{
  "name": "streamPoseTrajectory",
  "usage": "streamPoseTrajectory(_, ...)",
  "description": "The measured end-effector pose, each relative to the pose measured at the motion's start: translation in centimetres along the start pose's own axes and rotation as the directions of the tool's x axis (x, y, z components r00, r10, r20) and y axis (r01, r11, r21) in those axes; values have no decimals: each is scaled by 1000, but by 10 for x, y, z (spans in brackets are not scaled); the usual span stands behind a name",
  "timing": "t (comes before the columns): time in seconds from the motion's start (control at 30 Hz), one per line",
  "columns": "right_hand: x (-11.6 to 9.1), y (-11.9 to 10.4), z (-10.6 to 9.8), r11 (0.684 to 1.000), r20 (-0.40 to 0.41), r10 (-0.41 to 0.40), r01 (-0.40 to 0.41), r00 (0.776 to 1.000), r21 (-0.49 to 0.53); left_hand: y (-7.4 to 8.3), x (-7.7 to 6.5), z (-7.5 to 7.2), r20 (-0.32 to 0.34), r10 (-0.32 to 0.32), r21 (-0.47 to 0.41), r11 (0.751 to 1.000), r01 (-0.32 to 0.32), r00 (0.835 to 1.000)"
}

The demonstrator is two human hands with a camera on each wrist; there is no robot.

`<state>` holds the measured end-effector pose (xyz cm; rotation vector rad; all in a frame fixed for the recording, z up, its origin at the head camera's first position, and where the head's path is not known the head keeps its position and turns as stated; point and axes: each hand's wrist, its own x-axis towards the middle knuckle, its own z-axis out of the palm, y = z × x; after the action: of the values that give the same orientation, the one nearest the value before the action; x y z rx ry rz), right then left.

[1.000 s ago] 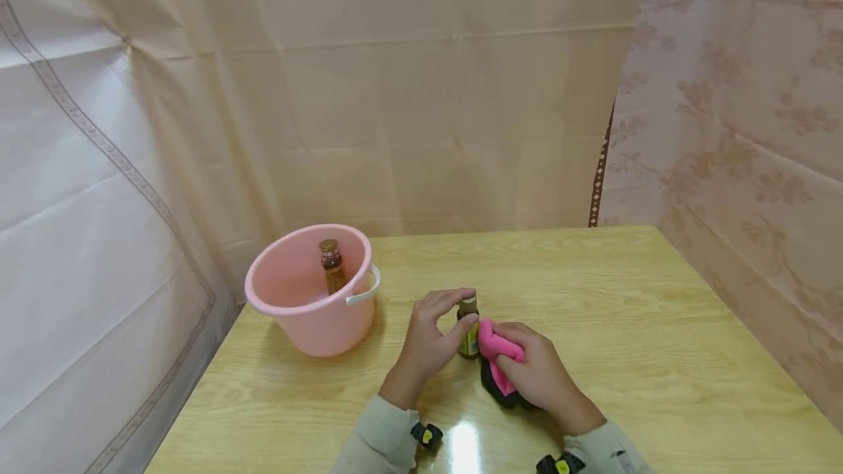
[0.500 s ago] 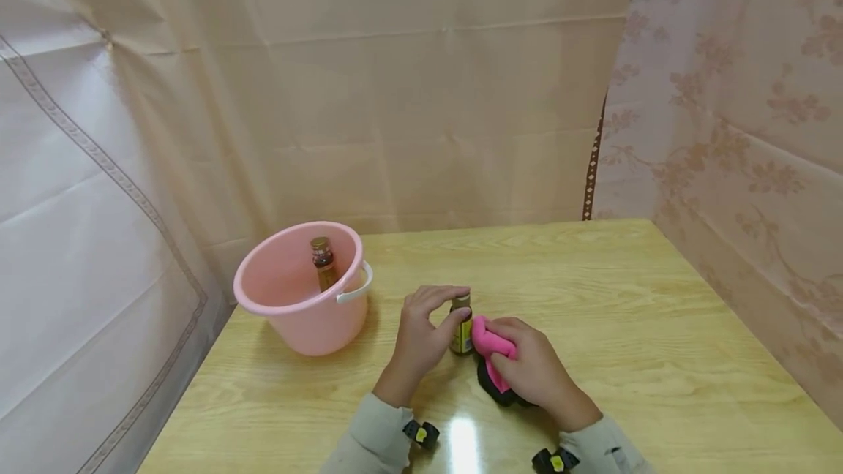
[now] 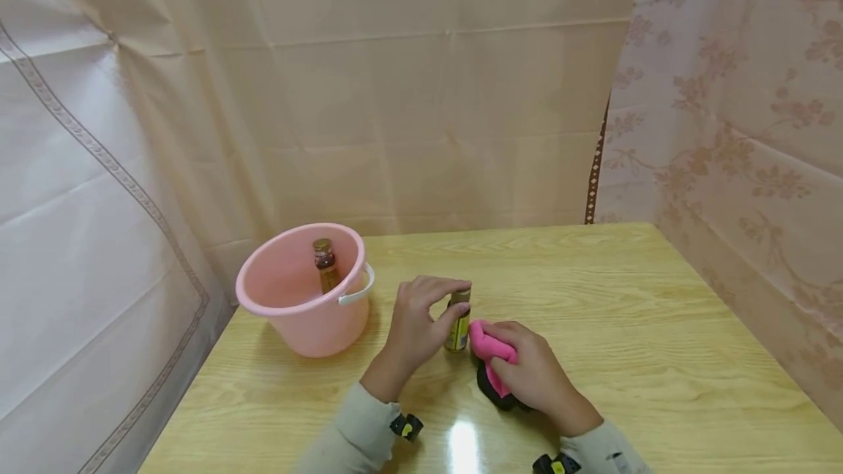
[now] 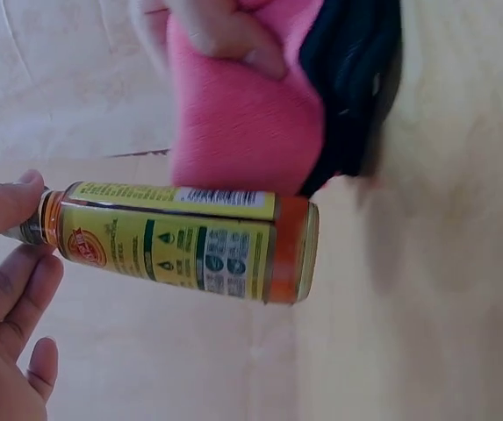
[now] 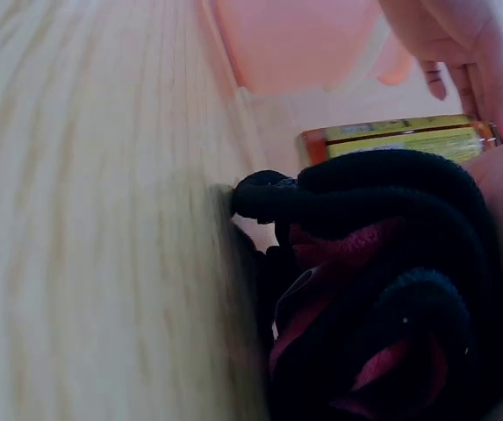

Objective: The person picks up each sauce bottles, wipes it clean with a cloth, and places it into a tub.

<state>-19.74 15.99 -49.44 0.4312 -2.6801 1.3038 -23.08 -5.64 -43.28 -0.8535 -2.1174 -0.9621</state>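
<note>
My left hand (image 3: 416, 319) pinches a small glass bottle (image 3: 457, 333) by its capped neck, thumb on one side and fingers on the other. The bottle stands upright in the head view; its yellow label (image 4: 163, 241) and an orange band near the base show in the left wrist view. Just to its right, my right hand (image 3: 536, 368) grips a bunched cloth (image 3: 490, 346), pink on one side and black on the other. Black folds of the cloth (image 5: 383, 206) hang low over the table in the right wrist view.
A pink bucket (image 3: 303, 328) with a white handle (image 3: 356, 292) stands at the back left of the wooden table (image 3: 593, 291). Inside it leans another bottle (image 3: 326, 265) with a gold cap. Curtains (image 3: 421, 108) hang behind and on both sides.
My left hand has shifted slightly left and up with the bottle, opening a small gap from the cloth. The right hand stays nearly in place with the cloth; the head view has moved slightly.
</note>
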Motion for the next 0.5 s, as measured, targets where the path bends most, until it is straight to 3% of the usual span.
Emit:
streamPoseTrajectory(0.2, 0, 0, 0, 1000, 1, 5, -5, 1000, -3, 10, 25, -20, 32, -19, 14, 1000, 18, 999)
streamPoseTrajectory(0.37, 0, -1, 1, 1000, 8, -1, 1, 1000, -13, 13, 49, -41, 44, -27, -38, 999, 29, 999)
streamPoseTrajectory(0.5, 0, -2, 1, 1000, 8, 5, -5, 1000, -13, 15, 67, -60, 83, -78, -45, 996, 82, 993)
